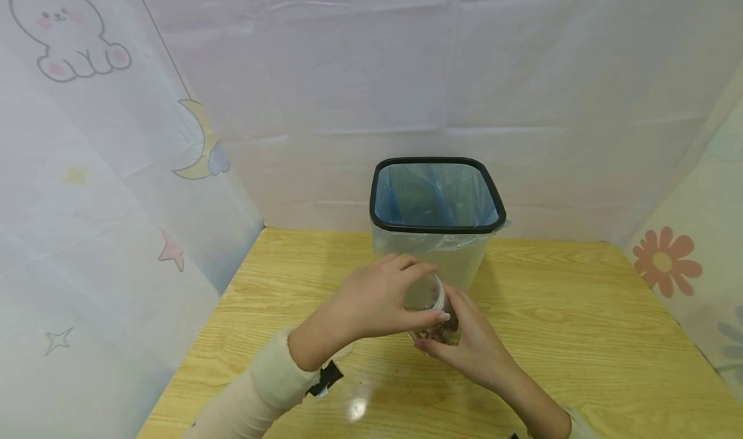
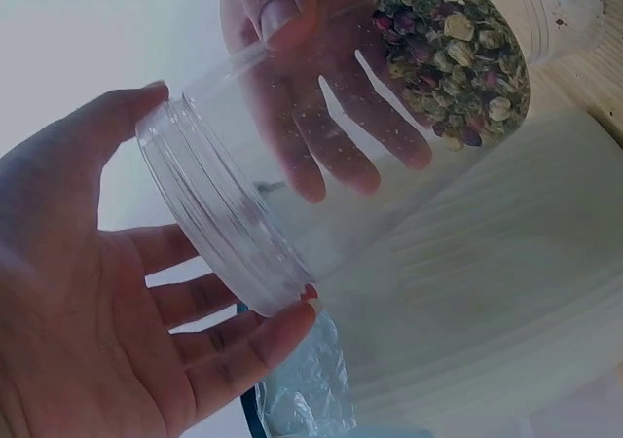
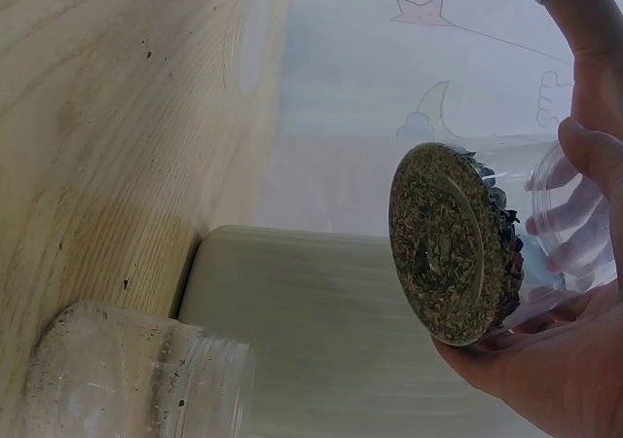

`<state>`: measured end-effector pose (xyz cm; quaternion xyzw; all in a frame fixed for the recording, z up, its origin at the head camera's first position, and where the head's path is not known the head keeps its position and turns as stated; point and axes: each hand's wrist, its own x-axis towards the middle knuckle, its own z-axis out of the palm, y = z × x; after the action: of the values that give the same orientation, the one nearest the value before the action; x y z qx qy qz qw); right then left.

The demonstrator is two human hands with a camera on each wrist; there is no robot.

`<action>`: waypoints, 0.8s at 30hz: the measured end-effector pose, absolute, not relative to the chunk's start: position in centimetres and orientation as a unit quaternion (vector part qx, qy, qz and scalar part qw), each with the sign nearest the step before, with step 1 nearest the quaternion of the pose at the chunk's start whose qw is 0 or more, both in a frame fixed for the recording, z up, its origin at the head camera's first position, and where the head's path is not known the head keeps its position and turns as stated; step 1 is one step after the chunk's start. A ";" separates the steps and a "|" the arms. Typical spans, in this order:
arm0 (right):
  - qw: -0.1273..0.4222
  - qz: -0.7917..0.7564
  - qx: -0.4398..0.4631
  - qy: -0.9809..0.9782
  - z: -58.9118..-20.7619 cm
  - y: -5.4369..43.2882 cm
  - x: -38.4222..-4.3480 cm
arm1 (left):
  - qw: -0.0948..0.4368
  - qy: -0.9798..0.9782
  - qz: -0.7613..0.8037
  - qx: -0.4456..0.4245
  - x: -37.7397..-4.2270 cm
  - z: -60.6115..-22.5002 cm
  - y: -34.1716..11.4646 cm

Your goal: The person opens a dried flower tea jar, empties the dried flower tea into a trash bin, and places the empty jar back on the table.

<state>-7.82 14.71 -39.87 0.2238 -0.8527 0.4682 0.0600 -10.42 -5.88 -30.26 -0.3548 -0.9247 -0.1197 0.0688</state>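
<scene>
Over the table, in front of the bin, both hands hold a clear plastic jar (image 1: 422, 292). My left hand (image 1: 380, 297) grips its threaded neck (image 2: 209, 204), thumb on one side and fingers on the other. Lower down, my right hand (image 1: 473, 342) wraps its fingers and thumb round the jar's body. The jar is tilted. Dried flower buds and herbs (image 2: 458, 58) lie gathered at its bottom, also visible through the base in the right wrist view. No lid shows on the jar's mouth.
A waste bin (image 1: 435, 229) with a black rim and a plastic bag liner stands behind the hands. A second clear jar (image 3: 136, 375), speckled with crumbs, is on the wooden table (image 1: 557, 310). A pale round lid-like disc (image 3: 251, 44) lies there too. Printed curtains surround the table.
</scene>
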 end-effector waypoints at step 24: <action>0.054 0.479 0.241 -0.842 -39.6 14.7 -7.8 | 0.065 -0.903 -0.110 -0.411 -10.8 -29.7 -6.7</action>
<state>-7.80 14.75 -39.63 0.2413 -0.8422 0.4791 0.0540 -10.84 -6.74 -29.67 -0.4112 -0.9025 -0.1102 0.0645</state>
